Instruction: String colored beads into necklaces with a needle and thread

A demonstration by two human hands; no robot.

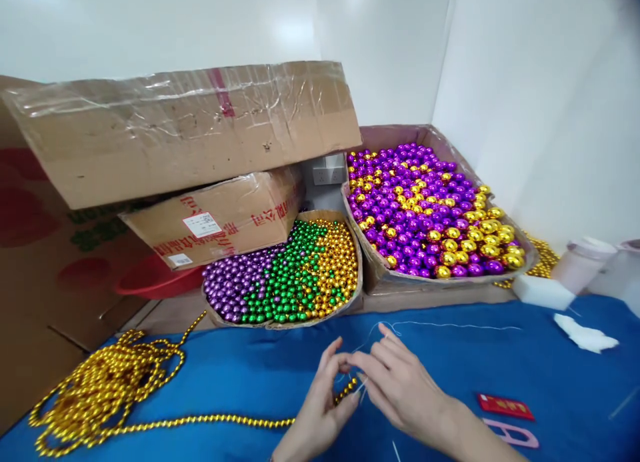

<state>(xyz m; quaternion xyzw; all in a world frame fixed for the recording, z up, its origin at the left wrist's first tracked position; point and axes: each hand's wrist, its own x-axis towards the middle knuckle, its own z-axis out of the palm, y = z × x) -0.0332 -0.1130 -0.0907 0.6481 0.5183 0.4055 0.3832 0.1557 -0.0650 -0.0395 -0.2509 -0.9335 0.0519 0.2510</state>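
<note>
My left hand (320, 402) pinches the end of a gold bead string (225, 420) that runs left across the blue cloth to a heaped coil (100, 389). My right hand (400, 382) meets it, fingers pinched on a thin white thread (450, 326) that trails to the right. Just beyond my hands sits a cardboard tray (285, 323) of small purple, green and gold beads. To its right is a larger box (400, 285) of bigger purple and gold balls.
Big cardboard cartons (185, 129) lean over the trays at the back left. A red basin (150, 282) sits under them. White cups (583, 262), tissue (585, 334), a red card (505, 405) and a pink letter shape (515, 435) lie at right. White walls close the corner.
</note>
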